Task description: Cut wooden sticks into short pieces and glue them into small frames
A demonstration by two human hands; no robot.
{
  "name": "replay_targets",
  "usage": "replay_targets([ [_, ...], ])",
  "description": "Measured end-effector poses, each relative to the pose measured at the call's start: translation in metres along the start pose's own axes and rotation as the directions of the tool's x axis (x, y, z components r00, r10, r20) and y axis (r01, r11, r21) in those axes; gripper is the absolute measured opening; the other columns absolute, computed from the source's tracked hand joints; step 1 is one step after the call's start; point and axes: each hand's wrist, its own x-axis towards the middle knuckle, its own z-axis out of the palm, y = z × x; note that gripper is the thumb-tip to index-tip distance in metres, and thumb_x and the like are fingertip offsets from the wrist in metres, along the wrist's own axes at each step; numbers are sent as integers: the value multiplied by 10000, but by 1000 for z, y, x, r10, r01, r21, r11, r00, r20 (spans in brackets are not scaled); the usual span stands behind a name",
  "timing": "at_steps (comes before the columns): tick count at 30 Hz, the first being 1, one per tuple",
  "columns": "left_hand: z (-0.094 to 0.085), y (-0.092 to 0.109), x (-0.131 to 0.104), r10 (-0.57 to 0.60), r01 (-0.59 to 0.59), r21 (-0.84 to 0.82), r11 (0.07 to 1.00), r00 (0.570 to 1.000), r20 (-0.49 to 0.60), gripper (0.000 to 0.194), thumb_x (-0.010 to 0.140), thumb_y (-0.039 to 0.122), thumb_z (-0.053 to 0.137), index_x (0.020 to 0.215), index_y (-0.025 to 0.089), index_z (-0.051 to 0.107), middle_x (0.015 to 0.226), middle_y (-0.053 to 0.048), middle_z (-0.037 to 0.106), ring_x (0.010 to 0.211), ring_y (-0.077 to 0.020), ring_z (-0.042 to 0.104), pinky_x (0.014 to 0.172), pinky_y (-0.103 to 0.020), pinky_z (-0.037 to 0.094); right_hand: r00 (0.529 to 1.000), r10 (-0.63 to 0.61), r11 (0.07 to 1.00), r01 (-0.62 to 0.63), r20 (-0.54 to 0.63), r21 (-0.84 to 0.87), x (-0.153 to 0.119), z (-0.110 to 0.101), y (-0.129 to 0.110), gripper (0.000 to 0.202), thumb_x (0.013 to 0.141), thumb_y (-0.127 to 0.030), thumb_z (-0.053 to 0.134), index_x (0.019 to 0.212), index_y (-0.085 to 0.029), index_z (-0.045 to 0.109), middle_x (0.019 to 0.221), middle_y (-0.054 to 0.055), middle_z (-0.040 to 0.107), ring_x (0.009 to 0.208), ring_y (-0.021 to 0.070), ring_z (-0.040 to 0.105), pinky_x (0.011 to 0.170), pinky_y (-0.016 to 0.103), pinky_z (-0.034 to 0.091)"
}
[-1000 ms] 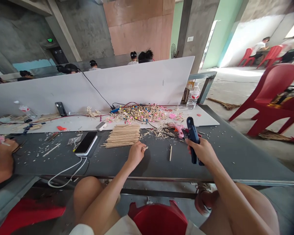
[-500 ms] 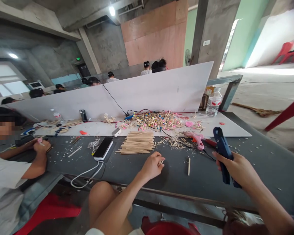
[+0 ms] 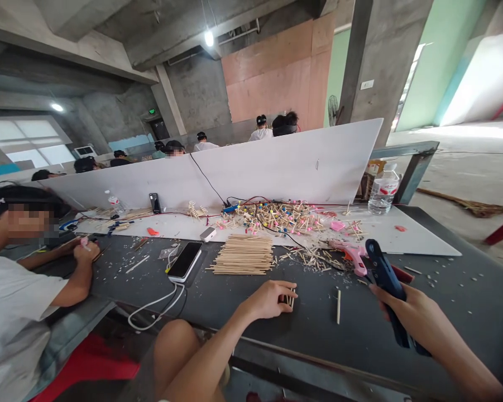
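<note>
the left hand (image 3: 270,300) pinches a few short sticks (image 3: 291,298) — exact count hidden from here; at their three o'clock, the right hand (image 3: 416,314) grips blue pliers (image 3: 383,269) — even ends, clear fingertips serve best.

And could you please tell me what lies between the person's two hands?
In the head view, one short wooden stick lies on the dark tabletop between the left hand and right hand.

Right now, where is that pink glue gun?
In the head view, the pink glue gun lies right of centre, between the scattered short sticks and the dark blue tool held up at the right.
</note>
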Motion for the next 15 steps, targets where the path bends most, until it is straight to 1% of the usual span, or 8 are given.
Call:
replay_targets([
  [2,4,-4,3,13,-13,0,1000,999,-33,392,753,229,775,1143,213,744,1342,-67,632,909,-191,684,826,-288,525,1000,-1,1000,1,18,5,-1,3,-1,419,781,-630,528,723,-221,599,682,58,698,652,245,675,620,328,467],
  [3,6,-5,4,14,-14,1,1000,999,-50,403,741,229,787,1142,213,744,1330,-68,637,890,-184,682,828,-288,525,1000,-8,1000,8,22,4,-1,4,-1,410,781,-622,534,729,-220,596,685,56,698,652,244,677,615,323,468],
  [6,10,-9,5,-3,2,-6,1000,996,-88,447,724,207,800,1166,205,730,1343,-82,620,728,-128,654,791,-280,533,999,-39,999,39,7,-9,-4,8,-4,400,801,-605,527,736,-215,586,684,59,696,633,236,674,595,315,466],
  [8,11,-10,5,-3,2,-9,1000,995,-96,472,728,189,793,1193,201,714,1314,-88,633,685,-112,635,765,-270,532,998,-61,998,61,-3,-14,-7,8,-6,398,808,-596,526,742,-209,586,686,62,697,623,231,673,588,311,466],
  [11,10,-10,5,22,-22,-1,1000,996,-88,489,729,185,791,1209,207,698,1262,-81,653,723,-123,638,749,-256,522,996,-86,996,87,-20,11,-10,8,-10,379,793,-575,554,763,-200,596,691,59,699,614,225,673,578,304,472],
  [15,10,-10,5,26,-25,16,1000,996,-84,514,717,157,794,1217,217,687,1239,-67,657,697,-114,613,713,-246,508,994,-100,995,101,-44,1,-13,9,-11,359,796,-547,568,782,-191,609,668,55,693,592,214,666,565,295,469],
])
